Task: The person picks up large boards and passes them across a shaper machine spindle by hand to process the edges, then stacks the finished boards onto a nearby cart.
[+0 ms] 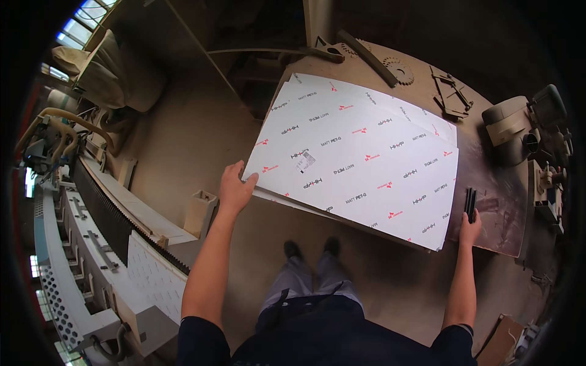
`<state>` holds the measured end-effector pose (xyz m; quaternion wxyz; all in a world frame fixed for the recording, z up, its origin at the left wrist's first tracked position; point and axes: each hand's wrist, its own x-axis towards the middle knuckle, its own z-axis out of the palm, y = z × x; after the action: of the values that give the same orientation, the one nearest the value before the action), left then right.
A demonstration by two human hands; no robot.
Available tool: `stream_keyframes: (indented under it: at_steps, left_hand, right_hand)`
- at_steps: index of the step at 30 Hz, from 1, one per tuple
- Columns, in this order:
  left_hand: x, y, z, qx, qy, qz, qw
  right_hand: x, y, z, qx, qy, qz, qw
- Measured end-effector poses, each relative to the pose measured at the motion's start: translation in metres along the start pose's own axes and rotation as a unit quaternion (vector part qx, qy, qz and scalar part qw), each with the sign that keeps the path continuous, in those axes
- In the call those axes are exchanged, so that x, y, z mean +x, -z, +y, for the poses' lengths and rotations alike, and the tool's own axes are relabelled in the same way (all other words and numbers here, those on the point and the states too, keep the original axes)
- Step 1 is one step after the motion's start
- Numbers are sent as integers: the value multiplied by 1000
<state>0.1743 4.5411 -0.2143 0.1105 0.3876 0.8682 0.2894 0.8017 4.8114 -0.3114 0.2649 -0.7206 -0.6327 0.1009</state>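
Note:
A white panel (348, 158) with printed protective film lies on top of at least one similar panel, on a worktable. My left hand (237, 188) grips its near left corner, thumb at the top edge and fingers along the side. A small label (305, 161) is stuck on the film near that corner. Beyond the panel's right edge, my right hand (469, 228) is closed around a short black bar-like object (470, 200) with a groove along it. Its lower end is hidden in the fingers, and its exact kind cannot be made out.
On the table's far part (421, 64) lie a round saw blade (400, 71), a dark bar (368, 59) and a metal frame-like fixture (450, 94). A motor-like machine (516, 125) stands at the right. Along the left runs a long machine (101, 244) with a toothed black strip.

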Motion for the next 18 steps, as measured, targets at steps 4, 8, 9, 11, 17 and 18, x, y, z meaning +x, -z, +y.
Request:
stream_keyframes:
  at_steps: [4, 8, 9, 11, 17, 18]
  left_hand:
    - [36, -16, 4, -4, 109, -82, 991]
    - [58, -18, 16, -21, 147, -148, 978]
    - [61, -17, 19, -37, 157, -150, 975]
    - [64, -14, 6, -71, 173, -154, 970]
    - [72, -29, -8, -53, 183, -161, 969]
    - [71, -42, -11, -44, 183, -156, 970]
  right_hand:
    - [-55, 10, -18, 222, -54, -84, 970]
    - [-100, 25, -41, 281, -120, -154, 940]
    - [-107, 26, -56, 299, -128, -155, 933]
    - [-111, 22, -70, 280, -106, -149, 942]
    - [-104, 16, -38, 246, -84, -202, 944]
    - [-101, 10, -26, 271, -140, -188, 934]
